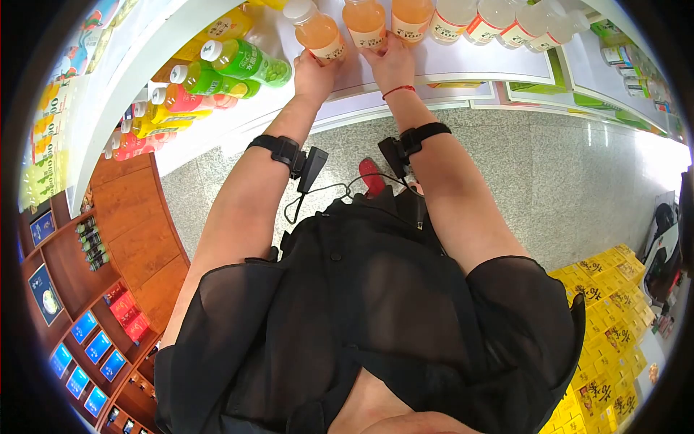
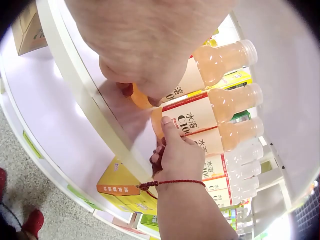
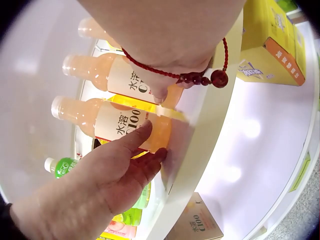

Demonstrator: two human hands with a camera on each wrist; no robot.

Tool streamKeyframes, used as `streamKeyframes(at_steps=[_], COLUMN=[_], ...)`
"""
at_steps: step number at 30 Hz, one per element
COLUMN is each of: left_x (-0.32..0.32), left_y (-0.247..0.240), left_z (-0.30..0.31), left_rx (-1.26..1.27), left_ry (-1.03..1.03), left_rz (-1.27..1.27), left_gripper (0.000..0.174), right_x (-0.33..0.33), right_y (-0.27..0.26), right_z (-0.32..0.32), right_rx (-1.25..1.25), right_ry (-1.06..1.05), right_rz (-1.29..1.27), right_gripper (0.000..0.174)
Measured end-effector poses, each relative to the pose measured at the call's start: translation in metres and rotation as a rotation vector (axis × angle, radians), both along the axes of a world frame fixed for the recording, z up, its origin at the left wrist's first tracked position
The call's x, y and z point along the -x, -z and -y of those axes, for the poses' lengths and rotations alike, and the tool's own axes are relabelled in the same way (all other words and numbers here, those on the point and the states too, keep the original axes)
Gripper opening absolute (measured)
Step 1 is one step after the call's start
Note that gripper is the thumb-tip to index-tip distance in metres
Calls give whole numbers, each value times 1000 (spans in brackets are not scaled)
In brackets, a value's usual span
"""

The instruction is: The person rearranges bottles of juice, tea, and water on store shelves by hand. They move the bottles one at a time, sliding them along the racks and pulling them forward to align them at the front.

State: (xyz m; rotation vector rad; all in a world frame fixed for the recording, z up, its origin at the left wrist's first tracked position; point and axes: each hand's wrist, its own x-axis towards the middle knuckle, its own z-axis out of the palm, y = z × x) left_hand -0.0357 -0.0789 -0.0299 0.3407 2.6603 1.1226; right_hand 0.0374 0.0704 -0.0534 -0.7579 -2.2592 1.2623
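Observation:
In the head view my left hand [image 1: 316, 78] grips the lower part of an orange drink bottle [image 1: 318, 35] with a cream label. Beside it, my right hand [image 1: 394, 66] holds the base of a second orange bottle [image 1: 363, 23]. The right wrist view shows the left hand [image 3: 117, 172] with its thumb on the label of its bottle [image 3: 107, 117] and its fingers round the far side. From the left wrist, the right hand [image 2: 181, 155] has its thumb on its bottle's label [image 2: 189, 117], fingers partly hidden. Both bottles stand upright at the shelf's front edge.
A third orange bottle [image 1: 411, 18] and several clear-topped bottles [image 1: 452, 22] line the shelf to the right. Green bottles [image 1: 246, 61] stand to the left. A yellow carton [image 2: 122, 185] is on the level below. Yellow boxes [image 1: 603, 325] are stacked on the floor at the right.

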Motion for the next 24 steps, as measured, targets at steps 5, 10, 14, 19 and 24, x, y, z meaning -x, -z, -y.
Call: streamKeyframes(at_steps=[5,10,14,19,24], left_x=[-2,-1,-1,6,14], left_y=[-4,-3,-3,6,6], left_z=[1,-1,0,4,8], left_rx=[27,17,-20,-29,-164], left_ry=[-3,-11,1,36,64], left_rz=[-10,-18,16,-46,40], left_gripper=[59,59,59,61,64], right_x=[0,2,1,-1,1], right_y=[2,-1,-7,-14,-8], right_z=[0,0,0,1,0], right_rx=[-74,-10,30,64,66], right_ry=[22,30,2,-7,-3], right_rz=[-23,-8,-1,-3,-14], right_gripper=[53,51,50,48,48])
